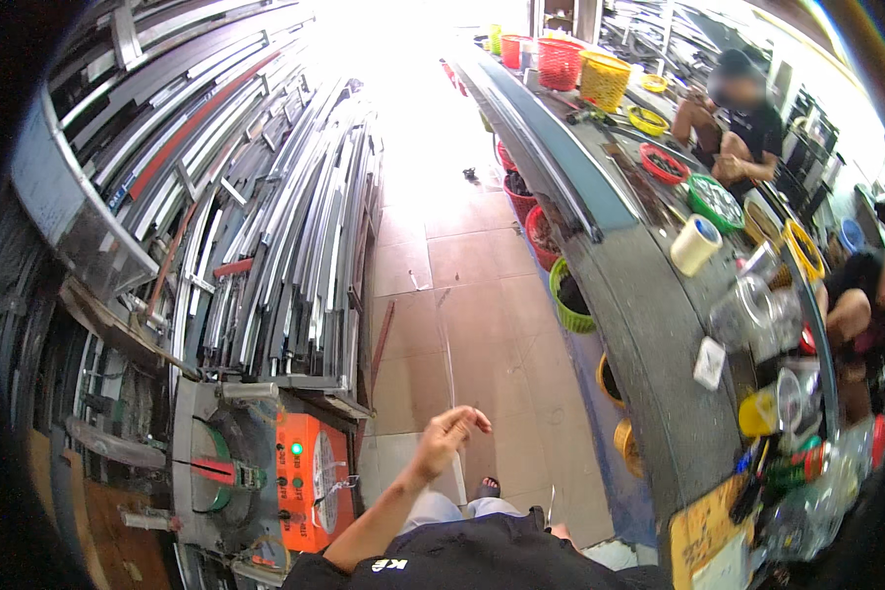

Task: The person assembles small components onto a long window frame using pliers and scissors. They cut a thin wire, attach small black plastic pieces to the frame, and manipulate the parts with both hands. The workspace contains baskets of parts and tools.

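My left hand (446, 441) is raised in front of my body, over the tiled walkway. Its fingers are loosely bent and partly apart, and no object shows in them. It touches nothing; the nearest thing is the orange control box (305, 480) of a machine with a green lit lamp, to its left. Of my right side only a small patch of skin shows beside my dark shirt, so the fingers of my right hand are hidden. A thin pale strip (552, 500) stands up near that patch; whether I hold it cannot be seen.
Racks of long metal profiles (305, 246) fill the left. Along the right runs a long workbench (629, 305) with a tape roll (696, 245), baskets, clear jars and a yellow board (708, 536). More baskets (572, 295) stand under it. Two people sit beyond the bench.
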Available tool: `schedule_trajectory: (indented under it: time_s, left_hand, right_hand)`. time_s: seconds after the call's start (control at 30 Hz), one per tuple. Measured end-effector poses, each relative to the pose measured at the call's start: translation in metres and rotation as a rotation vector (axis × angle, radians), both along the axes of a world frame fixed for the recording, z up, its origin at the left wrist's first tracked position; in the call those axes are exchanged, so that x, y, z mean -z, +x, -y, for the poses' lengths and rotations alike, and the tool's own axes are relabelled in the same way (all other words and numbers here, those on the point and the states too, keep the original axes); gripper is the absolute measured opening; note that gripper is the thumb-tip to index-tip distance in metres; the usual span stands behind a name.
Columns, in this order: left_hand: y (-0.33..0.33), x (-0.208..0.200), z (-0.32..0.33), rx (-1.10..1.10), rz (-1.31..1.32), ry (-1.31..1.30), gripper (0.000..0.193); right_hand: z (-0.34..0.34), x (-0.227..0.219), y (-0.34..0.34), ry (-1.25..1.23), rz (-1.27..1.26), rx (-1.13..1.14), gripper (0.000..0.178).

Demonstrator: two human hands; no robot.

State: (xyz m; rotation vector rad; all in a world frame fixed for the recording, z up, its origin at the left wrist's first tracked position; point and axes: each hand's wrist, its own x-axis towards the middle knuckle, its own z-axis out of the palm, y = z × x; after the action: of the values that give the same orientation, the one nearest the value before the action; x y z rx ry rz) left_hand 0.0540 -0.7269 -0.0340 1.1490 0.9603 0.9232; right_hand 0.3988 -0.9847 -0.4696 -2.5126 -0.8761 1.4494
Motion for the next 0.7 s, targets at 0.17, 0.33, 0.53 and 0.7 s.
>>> schedule_trajectory:
  time_s: [0.17,0.33,0.53,0.7]
  left_hand:
    - [-0.044,-0.036,-0.129,-0.231,0.020,0.143,0.039]
    - [-0.071,-0.033,-0.274,-0.240,0.060,0.107,0.034]
    - [-0.104,-0.088,-0.464,-0.162,0.346,0.224,0.033]
    - [-0.204,-0.143,-0.633,-0.485,0.334,0.637,0.028]
  right_hand:
    - [-0.323,-0.120,-0.045,0.273,-0.501,0.013,0.042]
    - [-0.554,-0.308,-0.171,0.941,-0.931,-0.133,0.061]
    - [-0.729,-0.423,-0.286,0.765,-1.547,-0.251,0.081]
    - [-0.864,-0.451,-0.220,0.856,-1.376,-0.158,0.071]
